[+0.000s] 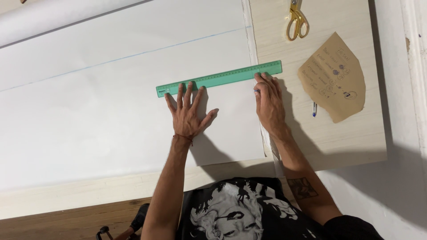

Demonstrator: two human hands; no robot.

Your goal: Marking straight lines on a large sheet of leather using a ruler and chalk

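Left hand (189,111) flat, palm down, fingers (180,91) spread wide and pointing away from the body, thumb splayed out to the right. Thin red thread around the left wrist. Left forearm bare, running straight up from the torso. Right hand (268,102) palm down, fingers held close together and slightly curled, fingertips pressing down. Right forearm bare, angled in from the right, dark tattoo near the elbow.

On the pale worktable (338,146): one green ruler (219,78), one pair of gold scissors (297,20), one brown paper pattern piece (334,78), one pen (314,109) (mostly hidden), one large white sheet (111,89).
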